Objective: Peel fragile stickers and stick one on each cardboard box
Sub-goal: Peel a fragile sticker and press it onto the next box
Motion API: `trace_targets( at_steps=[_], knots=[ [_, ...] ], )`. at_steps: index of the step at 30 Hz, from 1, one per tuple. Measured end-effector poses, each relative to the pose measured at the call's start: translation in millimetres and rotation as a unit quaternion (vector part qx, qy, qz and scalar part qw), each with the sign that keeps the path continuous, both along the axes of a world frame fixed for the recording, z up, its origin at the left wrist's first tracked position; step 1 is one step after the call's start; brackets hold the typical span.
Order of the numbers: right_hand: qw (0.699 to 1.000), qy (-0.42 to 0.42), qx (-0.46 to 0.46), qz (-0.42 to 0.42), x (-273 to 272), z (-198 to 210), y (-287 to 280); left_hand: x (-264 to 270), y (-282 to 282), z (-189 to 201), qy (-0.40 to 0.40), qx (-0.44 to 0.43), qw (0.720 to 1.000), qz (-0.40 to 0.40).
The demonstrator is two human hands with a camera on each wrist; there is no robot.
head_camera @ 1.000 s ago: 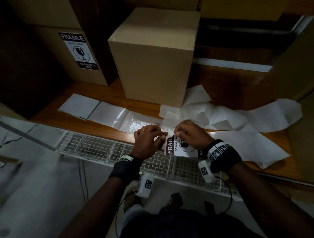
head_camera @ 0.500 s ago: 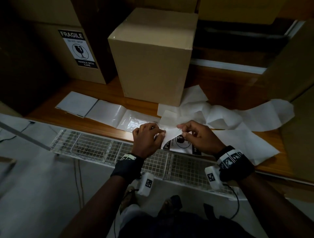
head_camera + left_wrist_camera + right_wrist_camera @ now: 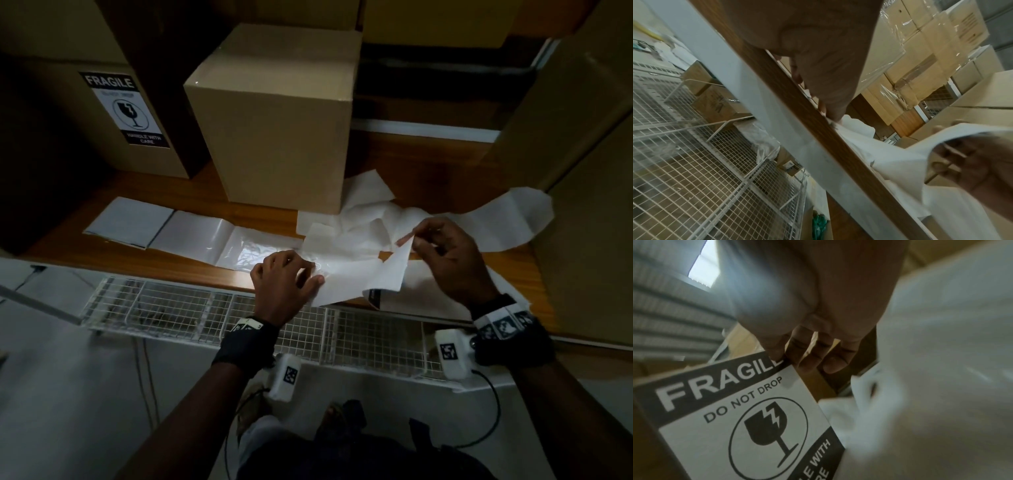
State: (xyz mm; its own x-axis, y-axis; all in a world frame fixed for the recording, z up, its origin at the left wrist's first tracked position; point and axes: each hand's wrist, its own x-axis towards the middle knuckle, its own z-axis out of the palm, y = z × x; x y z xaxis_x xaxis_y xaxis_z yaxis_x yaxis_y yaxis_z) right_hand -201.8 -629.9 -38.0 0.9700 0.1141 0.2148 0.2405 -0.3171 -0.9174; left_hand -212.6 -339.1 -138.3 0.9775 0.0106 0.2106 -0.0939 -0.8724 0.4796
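Wire baskets (image 3: pixel 191 308) are hanging nearest to you, along the front edge of the table (image 3: pixel 445 178). Just past them, your left hand (image 3: pixel 281 284) is pressing on the shiny backing paper (image 3: pixel 191 236), with its fingers bent and the tips holding the paper down near the table's edge. Your right hand (image 3: pixel 448 257) is lifted a little, and its thumb and first finger are pinching the top corner of a fragile sticker (image 3: pixel 748 418). The sticker is hanging between your two hands, white back toward you, and its printed side is facing the right wrist camera. The other fingers (image 3: pixel 818 356) of that hand are loosely curled. Crumpled white paper (image 3: pixel 507 219) is lying behind your hands. Farther back, a plain cardboard box (image 3: pixel 274 120) is standing on the table. To its left, another box (image 3: pixel 68 130) is wearing its own fragile label (image 3: pixel 126 109).
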Motion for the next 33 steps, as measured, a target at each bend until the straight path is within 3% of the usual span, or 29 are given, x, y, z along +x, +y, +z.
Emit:
trace_targets(
  at_steps=[9,14,21,24,28,33],
  knots=[
    [0.984,-0.101,0.026,-0.142,1.0,54.7,-41.1,-1.7,-2.4,2.8,0.011,-0.014,1.0,-0.003],
    [0.981,-0.108,0.051,-0.156,8.5,72.8,-38.8,-1.5,-3.3,4.6,0.019,-0.024,0.999,-0.009],
    [0.986,-0.082,0.057,-0.13,20.8,72.4,12.9,2.5,-3.6,20.2,-0.001,-0.073,0.997,-0.017],
    [0.987,-0.066,0.091,-0.115,25.9,70.2,41.1,8.2,3.8,41.1,-0.054,-0.109,0.992,-0.028],
    [0.988,-0.049,0.124,-0.075,35.4,67.8,74.9,16.9,10.0,95.5,-0.114,-0.219,0.967,-0.064],
    [0.988,-0.04,0.131,-0.066,52.4,65.5,104.8,41.6,18.8,145.3,-0.106,-0.289,0.947,-0.089]
  ],
)
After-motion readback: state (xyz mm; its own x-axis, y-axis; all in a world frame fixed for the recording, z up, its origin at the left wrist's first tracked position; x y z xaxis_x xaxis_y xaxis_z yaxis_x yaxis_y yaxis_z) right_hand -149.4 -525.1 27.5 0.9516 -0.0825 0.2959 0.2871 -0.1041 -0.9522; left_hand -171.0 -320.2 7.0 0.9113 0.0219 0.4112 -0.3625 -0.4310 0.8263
